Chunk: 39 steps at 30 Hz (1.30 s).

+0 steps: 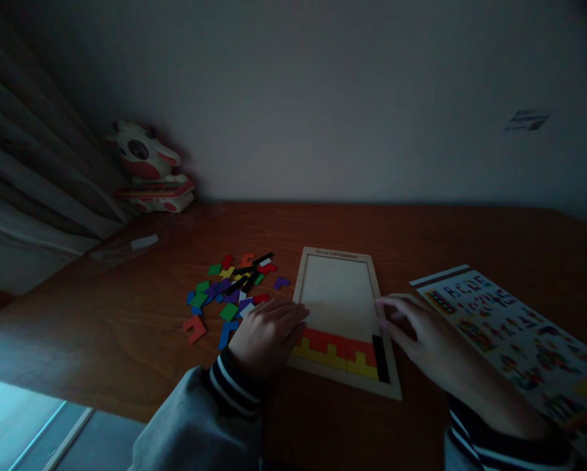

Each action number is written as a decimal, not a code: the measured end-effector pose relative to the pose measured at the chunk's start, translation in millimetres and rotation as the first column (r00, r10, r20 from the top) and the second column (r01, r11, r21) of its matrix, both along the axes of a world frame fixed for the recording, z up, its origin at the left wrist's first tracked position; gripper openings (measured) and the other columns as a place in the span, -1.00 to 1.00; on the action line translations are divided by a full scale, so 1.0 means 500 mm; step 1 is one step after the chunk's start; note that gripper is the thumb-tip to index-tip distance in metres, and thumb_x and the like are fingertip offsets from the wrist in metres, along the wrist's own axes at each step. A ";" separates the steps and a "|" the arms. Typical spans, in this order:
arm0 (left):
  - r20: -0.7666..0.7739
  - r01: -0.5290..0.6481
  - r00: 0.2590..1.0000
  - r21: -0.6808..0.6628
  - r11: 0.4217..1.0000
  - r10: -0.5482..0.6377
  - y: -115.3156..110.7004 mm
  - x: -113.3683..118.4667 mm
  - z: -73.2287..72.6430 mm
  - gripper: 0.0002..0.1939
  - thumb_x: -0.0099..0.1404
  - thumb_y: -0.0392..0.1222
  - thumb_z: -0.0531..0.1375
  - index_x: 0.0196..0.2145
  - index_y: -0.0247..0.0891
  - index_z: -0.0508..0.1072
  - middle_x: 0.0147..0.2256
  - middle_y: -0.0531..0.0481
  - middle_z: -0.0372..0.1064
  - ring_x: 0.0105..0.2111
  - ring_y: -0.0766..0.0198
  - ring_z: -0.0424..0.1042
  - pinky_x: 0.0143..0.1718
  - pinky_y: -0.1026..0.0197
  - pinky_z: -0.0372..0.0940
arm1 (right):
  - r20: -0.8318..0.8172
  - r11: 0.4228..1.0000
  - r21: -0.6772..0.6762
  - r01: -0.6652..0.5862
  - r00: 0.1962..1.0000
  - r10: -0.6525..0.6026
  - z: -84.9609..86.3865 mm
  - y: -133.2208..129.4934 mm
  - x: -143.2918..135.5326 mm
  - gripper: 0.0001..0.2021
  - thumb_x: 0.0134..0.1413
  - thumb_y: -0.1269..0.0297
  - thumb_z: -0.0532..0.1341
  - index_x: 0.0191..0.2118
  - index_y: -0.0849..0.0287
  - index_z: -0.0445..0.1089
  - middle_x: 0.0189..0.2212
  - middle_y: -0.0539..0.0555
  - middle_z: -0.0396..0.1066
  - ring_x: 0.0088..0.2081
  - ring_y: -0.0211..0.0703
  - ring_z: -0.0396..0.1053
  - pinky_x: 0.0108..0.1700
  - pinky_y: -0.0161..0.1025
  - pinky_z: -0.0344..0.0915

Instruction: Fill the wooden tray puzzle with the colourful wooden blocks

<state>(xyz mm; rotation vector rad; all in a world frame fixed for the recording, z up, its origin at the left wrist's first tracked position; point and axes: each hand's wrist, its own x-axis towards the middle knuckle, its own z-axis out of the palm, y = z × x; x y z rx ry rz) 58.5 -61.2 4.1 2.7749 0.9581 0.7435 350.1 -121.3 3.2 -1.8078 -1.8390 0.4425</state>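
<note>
A wooden puzzle tray lies on the table between my hands. Along its near end sit red pieces above yellow pieces, with an upright black piece at the right side. My left hand rests flat over the tray's left rim, fingers stretched towards the red row; its underside is hidden. At the right rim, my right hand touches the frame with its fingertips, thumb and fingers apart, nothing visible between them. Left of the tray spreads a loose pile of coloured puzzle pieces, partly behind my left hand.
A printed pattern sheet lies to the right, partly under my right forearm. A cow-shaped toy stands at the back left by the curtain. A clear plastic wrapper with a white label lies on the table's left part.
</note>
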 end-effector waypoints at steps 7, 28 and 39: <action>-0.051 0.016 0.999 -0.060 0.998 -0.019 -0.010 0.012 -0.005 -0.77 0.42 -0.26 0.07 -0.12 -0.24 0.52 -0.20 -0.10 0.56 -0.17 0.14 0.54 -0.09 0.09 0.43 | 0.053 1.000 -0.004 0.002 0.999 -0.002 -0.028 0.001 0.002 -0.53 0.20 0.17 0.03 0.21 0.11 0.23 -0.07 0.21 0.53 -0.09 0.09 0.52 -0.12 0.00 0.45; -0.239 -0.556 0.820 -0.110 0.824 0.521 0.001 -0.176 0.036 -0.57 0.32 0.01 0.22 0.08 -0.19 0.40 0.16 -0.20 0.31 0.17 -0.03 0.29 0.16 -0.11 0.23 | 0.184 0.991 0.115 -0.063 0.982 0.041 -0.039 0.016 0.024 -0.58 0.23 -0.05 0.05 0.06 0.05 0.37 0.02 0.17 0.45 0.02 0.09 0.44 0.02 0.04 0.37; -0.443 -0.733 0.672 -0.285 0.618 0.593 -0.032 -0.192 0.082 -0.55 0.26 -0.29 0.20 0.12 -0.26 0.37 0.03 -0.21 0.40 0.02 0.00 0.42 0.06 -0.01 0.30 | 0.159 0.982 0.142 -0.122 0.982 0.099 -0.039 0.024 -0.005 -0.59 0.23 -0.09 0.05 0.00 0.03 0.42 -0.02 0.13 0.50 -0.02 0.08 0.47 0.00 0.04 0.38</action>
